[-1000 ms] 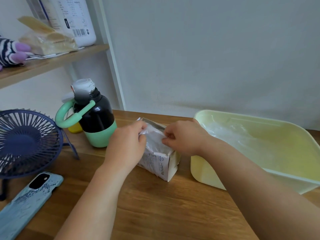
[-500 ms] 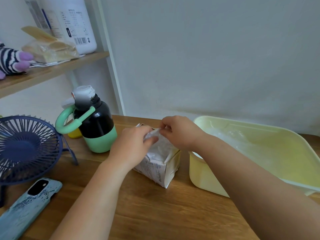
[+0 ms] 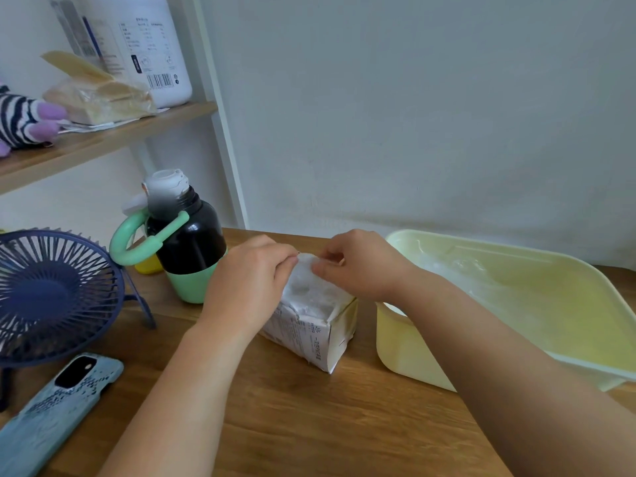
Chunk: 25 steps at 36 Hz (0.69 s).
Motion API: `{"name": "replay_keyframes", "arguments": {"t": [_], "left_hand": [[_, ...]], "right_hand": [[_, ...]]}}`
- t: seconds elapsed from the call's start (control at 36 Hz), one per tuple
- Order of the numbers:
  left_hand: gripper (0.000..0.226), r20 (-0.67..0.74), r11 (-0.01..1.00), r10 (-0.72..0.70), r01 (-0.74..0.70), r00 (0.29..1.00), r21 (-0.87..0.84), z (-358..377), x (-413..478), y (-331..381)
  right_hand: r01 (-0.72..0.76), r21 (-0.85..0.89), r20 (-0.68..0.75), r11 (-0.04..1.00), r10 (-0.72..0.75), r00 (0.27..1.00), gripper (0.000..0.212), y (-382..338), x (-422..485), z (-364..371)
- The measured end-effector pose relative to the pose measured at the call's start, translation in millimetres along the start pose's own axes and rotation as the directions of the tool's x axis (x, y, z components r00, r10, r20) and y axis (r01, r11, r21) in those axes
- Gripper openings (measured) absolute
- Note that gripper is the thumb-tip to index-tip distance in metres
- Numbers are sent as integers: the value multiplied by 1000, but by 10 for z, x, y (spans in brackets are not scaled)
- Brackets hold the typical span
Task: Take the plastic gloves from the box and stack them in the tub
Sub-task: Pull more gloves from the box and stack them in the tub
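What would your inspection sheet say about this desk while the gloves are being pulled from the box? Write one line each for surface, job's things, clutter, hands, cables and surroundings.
Surface: wooden table.
Job's things: box stands beside the tub; gloves bulge from the box's top; clear plastic lies in the tub.
Clutter: bottle, fan and phone at the left.
Hands: left hand and right hand both pinch the gloves at the box's top.
Cables: nothing seen.
Surroundings: grey wall behind; shelf with a jug and a plush toy.
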<state>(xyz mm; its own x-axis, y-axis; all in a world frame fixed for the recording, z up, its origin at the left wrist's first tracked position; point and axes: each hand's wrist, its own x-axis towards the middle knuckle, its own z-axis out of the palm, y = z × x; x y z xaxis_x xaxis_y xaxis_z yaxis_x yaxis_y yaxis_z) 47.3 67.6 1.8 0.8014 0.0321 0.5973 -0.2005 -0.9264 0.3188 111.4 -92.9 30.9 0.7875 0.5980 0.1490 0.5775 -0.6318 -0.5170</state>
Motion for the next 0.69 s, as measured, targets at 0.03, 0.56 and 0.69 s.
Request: {"name": "replay_keyframes", "arguments": {"t": [0.03,0.56,0.69], "left_hand": [[9,-7,1000,1,-1,1000,3,-6,4,13],[34,305,892,-293,374,906,-254,-93,-8,39],[22,462,953,-269,304,845,-2,-73,-31,76]], "right_hand": [[11,19,15,1000,-11,1000,27,-15,-14,-13],[-59,36,-117,998,63,991,19,62,-1,-6],[-67,-53,-43,996,65,997,24,41,50,45]]}}
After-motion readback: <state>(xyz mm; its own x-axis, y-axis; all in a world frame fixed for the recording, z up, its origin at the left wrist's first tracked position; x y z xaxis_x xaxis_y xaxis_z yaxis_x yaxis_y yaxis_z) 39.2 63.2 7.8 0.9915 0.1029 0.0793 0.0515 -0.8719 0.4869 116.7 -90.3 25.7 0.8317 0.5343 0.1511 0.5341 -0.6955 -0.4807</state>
